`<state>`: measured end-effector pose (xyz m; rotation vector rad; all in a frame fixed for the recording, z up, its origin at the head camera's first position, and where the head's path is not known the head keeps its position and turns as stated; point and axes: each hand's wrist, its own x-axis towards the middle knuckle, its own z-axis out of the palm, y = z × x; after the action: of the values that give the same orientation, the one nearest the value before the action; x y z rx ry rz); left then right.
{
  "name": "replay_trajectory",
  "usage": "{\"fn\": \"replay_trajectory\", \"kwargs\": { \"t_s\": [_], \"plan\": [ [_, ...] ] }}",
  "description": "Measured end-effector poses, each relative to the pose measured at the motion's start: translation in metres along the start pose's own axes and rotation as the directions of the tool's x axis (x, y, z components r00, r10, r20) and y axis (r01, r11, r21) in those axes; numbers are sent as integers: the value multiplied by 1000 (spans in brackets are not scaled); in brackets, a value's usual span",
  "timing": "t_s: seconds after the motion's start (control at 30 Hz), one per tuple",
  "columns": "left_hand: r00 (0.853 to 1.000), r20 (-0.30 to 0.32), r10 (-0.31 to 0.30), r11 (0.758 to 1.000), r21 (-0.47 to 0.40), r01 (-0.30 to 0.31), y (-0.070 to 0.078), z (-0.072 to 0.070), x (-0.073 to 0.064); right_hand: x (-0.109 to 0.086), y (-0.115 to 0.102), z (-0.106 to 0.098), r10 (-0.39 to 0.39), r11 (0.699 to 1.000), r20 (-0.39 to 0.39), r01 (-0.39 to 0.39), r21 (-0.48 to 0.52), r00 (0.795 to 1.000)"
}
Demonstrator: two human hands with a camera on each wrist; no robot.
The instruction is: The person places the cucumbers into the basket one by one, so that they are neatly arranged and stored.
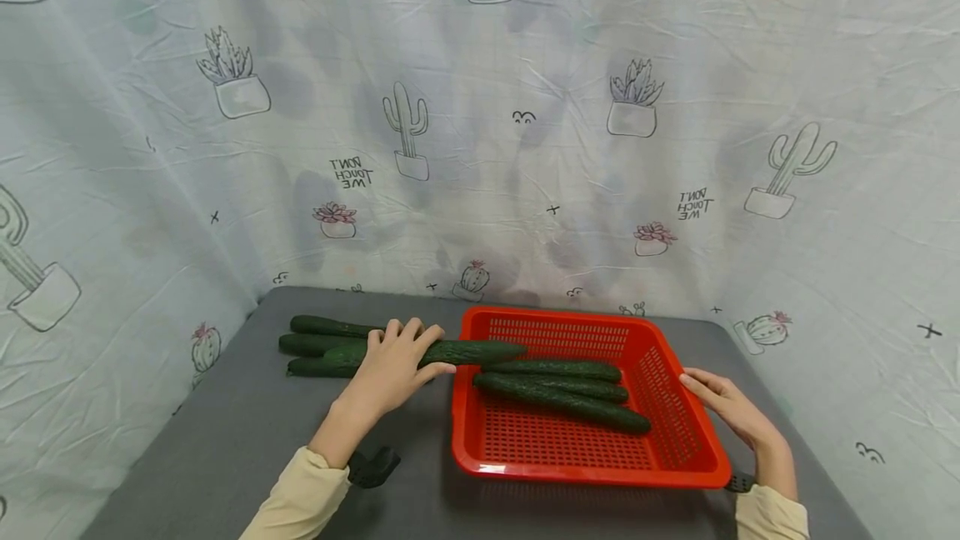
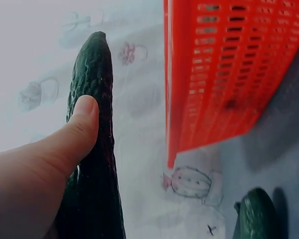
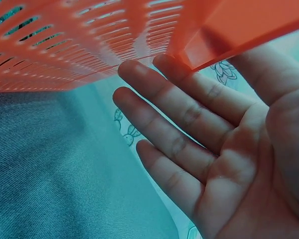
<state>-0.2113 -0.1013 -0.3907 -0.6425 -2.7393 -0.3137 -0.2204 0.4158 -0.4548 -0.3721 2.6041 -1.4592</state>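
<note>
My left hand (image 1: 393, 361) grips a dark green cucumber (image 1: 476, 352) around its middle, the thumb lying along its side in the left wrist view. The cucumber's front end reaches over the left rim of a red plastic basket (image 1: 592, 480). Inside the basket, three cucumbers (image 1: 562, 401) lie side by side. At the basket's right side, my right hand (image 1: 731, 412) holds the rim, thumb over the top and the other fingers (image 3: 159, 117) extended beneath it along the slotted outer wall. More cucumbers (image 1: 303, 344) lie on the table left of my left hand, partly hidden by it.
A dark grey cloth-covered table (image 1: 225, 440) carries everything. Behind it and at both sides hangs a pale curtain (image 1: 487, 148) printed with potted cacti. A dark strap with a camera (image 1: 375, 467) sits at the left wrist.
</note>
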Motion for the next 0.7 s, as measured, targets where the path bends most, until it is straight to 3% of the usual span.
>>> {"fn": "replay_trajectory", "kwargs": {
  "t_s": [0.3, 0.7],
  "plan": [
    [997, 15, 71, 997, 14, -71, 22, 0, 10, 0, -8, -1, 57, 991, -81, -66, -117, 995],
    [986, 108, 126, 992, -6, -126, 53, 1, 24, 0, -8, -3, 91, 982, -82, -104, -160, 992]
  ]
}}
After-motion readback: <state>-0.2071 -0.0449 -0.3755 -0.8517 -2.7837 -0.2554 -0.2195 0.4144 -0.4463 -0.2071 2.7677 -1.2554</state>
